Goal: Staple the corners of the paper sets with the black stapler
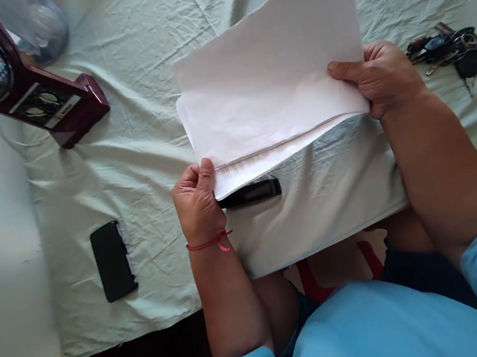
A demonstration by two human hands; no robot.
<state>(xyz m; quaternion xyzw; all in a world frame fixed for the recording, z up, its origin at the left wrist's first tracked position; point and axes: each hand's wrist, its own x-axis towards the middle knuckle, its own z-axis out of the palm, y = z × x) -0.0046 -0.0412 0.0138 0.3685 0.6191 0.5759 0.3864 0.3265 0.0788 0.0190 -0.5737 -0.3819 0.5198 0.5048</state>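
Several sheets of white paper (269, 83) are held up over the cloth between my two hands. My left hand (199, 200) pinches their lower left corner, thumb on top. At the right edge, my right hand (386, 79) grips the sheets with its thumb across the front. The upper sheet is blank on the side I see, and a strip of printed text shows on a sheet below it. Partly hidden under the paper's lower edge, close to my left hand, lies a dark, long object that looks like a stapler (254, 192).
A pale green cloth (140, 158) covers the table, wrinkled in places. A black phone case (113, 261) lies at the left. An electric mosquito racket (59, 104) and a clear plastic container (35, 23) stand at upper left. A bunch of keys (448, 48) rests at right.
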